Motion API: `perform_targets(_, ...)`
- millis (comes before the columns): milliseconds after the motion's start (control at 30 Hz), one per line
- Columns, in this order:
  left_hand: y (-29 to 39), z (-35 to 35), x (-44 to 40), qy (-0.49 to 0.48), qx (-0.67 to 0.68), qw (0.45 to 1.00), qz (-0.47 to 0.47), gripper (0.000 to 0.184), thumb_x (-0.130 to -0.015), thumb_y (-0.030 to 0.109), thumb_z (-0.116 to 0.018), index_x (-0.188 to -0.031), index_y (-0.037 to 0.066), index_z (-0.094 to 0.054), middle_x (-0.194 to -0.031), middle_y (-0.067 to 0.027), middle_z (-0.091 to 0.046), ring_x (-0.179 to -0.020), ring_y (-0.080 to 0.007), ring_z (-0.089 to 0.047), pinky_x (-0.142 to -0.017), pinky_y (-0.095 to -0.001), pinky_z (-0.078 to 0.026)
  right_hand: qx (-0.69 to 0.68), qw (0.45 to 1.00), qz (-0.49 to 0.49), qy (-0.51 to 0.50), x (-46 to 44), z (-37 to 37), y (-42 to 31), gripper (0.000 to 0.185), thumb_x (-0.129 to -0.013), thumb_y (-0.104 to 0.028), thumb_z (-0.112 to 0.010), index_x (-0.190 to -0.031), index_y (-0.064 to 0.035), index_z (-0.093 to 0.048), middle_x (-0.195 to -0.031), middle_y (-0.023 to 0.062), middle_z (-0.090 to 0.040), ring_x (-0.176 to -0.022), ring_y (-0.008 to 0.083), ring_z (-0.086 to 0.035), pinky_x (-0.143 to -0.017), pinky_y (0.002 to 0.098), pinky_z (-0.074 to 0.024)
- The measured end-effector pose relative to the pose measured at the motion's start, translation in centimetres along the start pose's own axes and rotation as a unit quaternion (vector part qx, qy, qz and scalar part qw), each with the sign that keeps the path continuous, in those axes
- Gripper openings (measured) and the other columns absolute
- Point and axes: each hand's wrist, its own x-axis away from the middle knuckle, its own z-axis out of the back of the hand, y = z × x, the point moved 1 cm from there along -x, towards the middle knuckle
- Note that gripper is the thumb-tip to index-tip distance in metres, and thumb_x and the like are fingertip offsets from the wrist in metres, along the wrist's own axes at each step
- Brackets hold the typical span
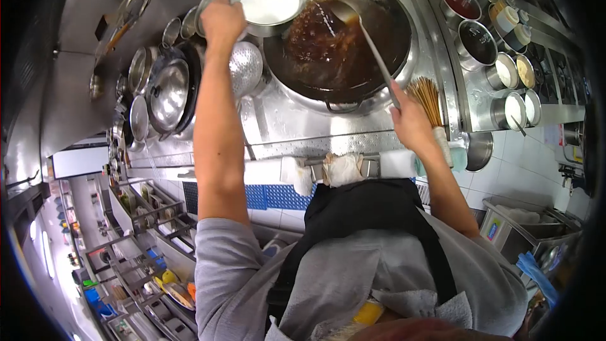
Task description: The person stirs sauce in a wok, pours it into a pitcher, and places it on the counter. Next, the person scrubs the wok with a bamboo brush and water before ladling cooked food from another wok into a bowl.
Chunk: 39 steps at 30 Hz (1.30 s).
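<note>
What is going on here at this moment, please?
A person works at a wok of dark brown liquid. The left hand holds a metal bowl with white contents close to the wok's edge. The right hand holds a ladle, its head in the wok. A bamboo wok brush is just beside the right hand.

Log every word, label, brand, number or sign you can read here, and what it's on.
Readable text: none.
Coloured sticker on the metal unit at lower right: too small and blurred to read.
Bottles at upper right: any print is too small to make out.
Wok, ladle and metal bowl of white contents: no lettering visible.
</note>
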Motion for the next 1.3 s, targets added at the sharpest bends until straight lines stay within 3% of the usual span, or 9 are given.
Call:
perform_targets(133, -6.1, 2.6, 3.2, -0.009, 0.094, 0.995, 0.029, 0.016, -0.087, 0.014, -0.063, -0.076, 0.002, -0.058, -0.067, -0.0064, -0.06, -0.06, -0.0132, -0.062, -0.05, -0.0316, -0.052, -0.377, 0.891, -0.21, -0.143, -1.0, -1.5, 0.9, 0.06, -0.101, -0.011, -0.061, -0.157, -0.01, -0.04, -0.094, 0.0147, -0.066, -0.06, 0.0234, -0.061, -0.053, 0.0366, -0.0522)
perform_targets(200, -6.5, 5.5, 7.1, -0.035, 0.177, 0.977, 0.111, 0.017, -0.089, 0.013, -0.063, -0.076, 0.004, -0.057, -0.067, -0.0019, -0.059, -0.056, -0.0111, -0.056, -0.05, -0.0289, -0.052, -0.54, 0.774, -0.284, -0.168, 0.4, 0.7, 1.4, 0.053, -0.104, -0.009, -0.057, -0.155, -0.012, -0.045, -0.091, 0.0043, -0.064, -0.061, 0.0074, -0.055, -0.041, 0.0253, -0.0443)
perform_targets(367, -12.9, 6.0, 17.9, -0.03, 0.198, 0.958, 0.203, 0.02, -0.088, 0.008, -0.063, -0.073, 0.001, -0.054, -0.062, -0.0087, -0.058, -0.05, -0.0166, -0.063, -0.044, -0.0329, -0.052, -0.15, 0.976, -0.125, -0.096, 2.6, 4.7, 1.1, 0.054, -0.1, -0.011, -0.062, -0.152, -0.0093, -0.049, -0.092, 0.0156, -0.067, -0.061, 0.0132, -0.062, -0.052, 0.0349, -0.0513)
perform_targets(500, -16.5, -0.2, 27.8, -0.014, 0.244, 0.923, 0.296, 0.02, -0.09, 0.003, -0.063, -0.072, 0.0, -0.053, -0.063, -0.0119, -0.061, -0.048, -0.0188, -0.065, -0.043, -0.0328, -0.051, -0.121, 0.991, -0.056, -0.01, -1.7, -2.0, 1.6, 0.056, -0.099, -0.009, -0.061, -0.153, -0.0078, -0.047, -0.093, 0.0139, -0.065, -0.06, 0.0119, -0.059, -0.053, 0.0316, -0.0487)
perform_targets(667, -19.4, -9.3, 36.3, 0.009, 0.246, 0.87, 0.428, 0.022, -0.088, 0.002, -0.063, -0.071, -0.003, -0.05, -0.062, -0.0109, -0.057, -0.045, -0.0193, -0.061, -0.041, -0.0345, -0.054, -0.576, 0.741, -0.299, -0.175, 0.0, 0.3, -0.2, 0.056, -0.102, -0.006, -0.059, -0.156, -0.0084, -0.043, -0.091, 0.0068, -0.062, -0.055, 0.0098, -0.053, -0.04, 0.0263, -0.0438)
perform_targets(900, -20.8, -14.2, 39.8, 0.06, 0.441, 0.752, 0.485, 0.022, -0.087, -0.002, -0.062, -0.073, 0.004, -0.046, -0.071, -0.0094, -0.058, -0.049, -0.0181, -0.058, -0.046, -0.0319, -0.058, -0.119, 0.991, -0.042, -0.033, 0.4, 0.5, 1.8, 0.057, -0.1, -0.01, -0.06, -0.155, -0.008, -0.044, -0.076, 0.0041, -0.06, -0.055, 0.0099, -0.056, -0.043, 0.0272, -0.0451)
perform_targets(1067, -18.7, -12.2, 39.2, 0.066, 0.397, 0.726, 0.558, 0.023, -0.1, 0.019, -0.062, -0.088, 0.001, -0.053, -0.08, -0.0108, -0.062, -0.058, -0.019, -0.062, -0.048, -0.031, -0.055, -0.398, 0.878, -0.235, -0.124, -1.7, -2.0, -0.4, 0.057, -0.102, -0.011, -0.06, -0.156, -0.0093, -0.043, -0.085, 0.0053, -0.062, -0.057, 0.0097, -0.055, -0.044, 0.027, -0.0451)
perform_targets(1167, -16.9, -9.4, 39.0, 0.128, 0.28, 0.845, 0.437, 0.028, -0.104, 0.028, -0.061, -0.099, 0.001, -0.056, -0.09, -0.0087, -0.063, -0.07, -0.0163, -0.06, -0.056, -0.0285, -0.051, -0.51, 0.794, -0.284, -0.17, 1.3, 2.5, 0.7, 0.057, -0.101, -0.007, -0.059, -0.156, -0.0076, -0.043, -0.091, 0.0048, -0.062, -0.056, 0.0088, -0.054, -0.042, 0.0259, -0.0434)
perform_targets(1300, -7.5, -3.5, 36.7, 0.159, 0.332, 0.886, 0.281, 0.018, -0.103, 0.017, -0.061, -0.108, -0.001, -0.061, -0.097, -0.0084, -0.065, -0.079, -0.0144, -0.059, -0.069, -0.0283, -0.051, -0.266, 0.931, -0.212, -0.131, 2.5, 5.3, 0.2, 0.056, -0.099, -0.007, -0.058, -0.154, -0.0054, -0.046, -0.087, 0.0088, -0.064, -0.058, 0.0106, -0.059, -0.044, 0.0292, -0.0457)
